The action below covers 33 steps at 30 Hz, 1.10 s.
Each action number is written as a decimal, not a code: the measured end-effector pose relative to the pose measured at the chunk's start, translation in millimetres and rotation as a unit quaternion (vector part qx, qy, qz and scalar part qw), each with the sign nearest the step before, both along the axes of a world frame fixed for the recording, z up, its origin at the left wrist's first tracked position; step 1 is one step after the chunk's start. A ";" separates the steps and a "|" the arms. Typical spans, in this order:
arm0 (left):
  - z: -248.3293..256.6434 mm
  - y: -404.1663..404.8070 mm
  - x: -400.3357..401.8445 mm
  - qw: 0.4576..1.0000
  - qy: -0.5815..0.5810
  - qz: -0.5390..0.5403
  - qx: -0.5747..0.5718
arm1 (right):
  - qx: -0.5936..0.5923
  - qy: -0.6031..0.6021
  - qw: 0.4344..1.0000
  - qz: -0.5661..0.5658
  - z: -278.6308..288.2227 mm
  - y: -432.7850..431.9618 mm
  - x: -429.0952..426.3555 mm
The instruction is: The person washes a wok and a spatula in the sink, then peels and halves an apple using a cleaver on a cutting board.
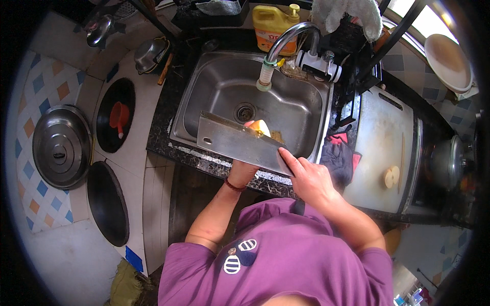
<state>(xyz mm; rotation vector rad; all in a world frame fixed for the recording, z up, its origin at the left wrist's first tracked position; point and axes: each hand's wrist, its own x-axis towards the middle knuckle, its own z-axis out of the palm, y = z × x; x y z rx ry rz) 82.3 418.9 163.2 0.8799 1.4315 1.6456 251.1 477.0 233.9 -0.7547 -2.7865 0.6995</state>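
Observation:
My right hand (312,178) grips the near end of a broad steel cleaver (241,143), with one finger stretched along the blade. The cleaver lies slantwise above the front of the steel sink (176,132). Beyond its far edge shows a pale, partly peeled piece of produce (262,126) with some brownish skin; its exact kind is unclear. My left hand (245,170) reaches under the blade and holds this piece. Most of its fingers are hidden, with one fingertip showing beside the piece. Brownish scraps (276,136) lie on the sink floor beyond the blade.
A curved faucet (293,28) hangs over the sink, with a yellow jug (273,30) behind it. To the right are a dark cloth (337,160) and a white cutting board (377,118) bearing pale cut pieces (391,176) and a chopstick (401,162). A wok (124,91) stands left.

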 end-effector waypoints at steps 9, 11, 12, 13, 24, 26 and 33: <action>14.3 -14.9 8.7 0.990 -0.133 0.003 0.039 | -0.198 0.186 0.957 -0.103 -6.5 16.8 8.3; 14.6 -17.6 4.3 0.979 -0.189 -0.043 0.069 | -0.226 0.188 0.952 -0.088 -2.0 17.6 11.8; 13.5 -18.4 3.0 0.972 -0.216 -0.059 0.072 | -0.253 0.190 0.946 -0.075 -0.9 17.1 13.6; 12.2 -19.8 1.6 0.972 -0.216 -0.060 0.071 | -0.253 0.191 0.946 -0.076 -2.5 16.0 15.1; 4.5 -27.4 5.7 0.885 -0.429 -0.168 0.068 | -0.607 0.328 0.714 -0.120 2.9 8.7 3.8; 11.4 -26.5 9.5 0.898 -0.406 -0.159 0.057 | -0.621 0.335 0.698 -0.121 0.5 10.4 3.4; 22.6 -21.8 13.0 0.902 -0.366 -0.212 0.085 | -0.611 0.351 0.702 -0.106 -1.0 6.3 5.7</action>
